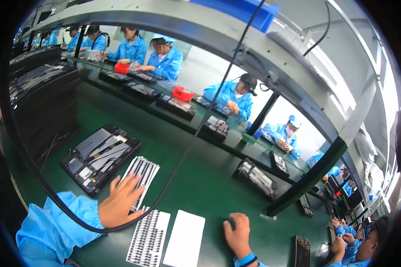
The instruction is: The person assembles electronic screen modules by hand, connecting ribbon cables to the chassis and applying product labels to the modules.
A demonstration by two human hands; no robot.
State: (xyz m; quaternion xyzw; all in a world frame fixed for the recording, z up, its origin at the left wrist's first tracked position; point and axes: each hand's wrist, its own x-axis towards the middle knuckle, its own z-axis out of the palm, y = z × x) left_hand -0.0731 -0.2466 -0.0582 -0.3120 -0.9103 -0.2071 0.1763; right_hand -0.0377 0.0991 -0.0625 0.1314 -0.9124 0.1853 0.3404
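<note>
My left hand (pixel 119 202) lies with fingers spread over a stack of white sheets (pixel 143 172) covered in rows of small black stickers. Below that hand is another sticker sheet (pixel 148 238), with part of its rows gone. A blank white sheet (pixel 185 238) lies just right of it. To the right, above the green table, my right hand (pixel 237 233) has its thumb apart from loosely bent fingers, and nothing shows in it. An opened dark device (pixel 100 156), apparently a tablet with its inner parts bare, sits beyond my left hand.
A black cable (pixel 182 155) hangs across the view. Stacked black trays (pixel 40 102) stand at the left. More device trays (pixel 256 178) line the far side, before several co-workers in blue. A dark post (pixel 307 178) rises at right, near a narrow box (pixel 301 251).
</note>
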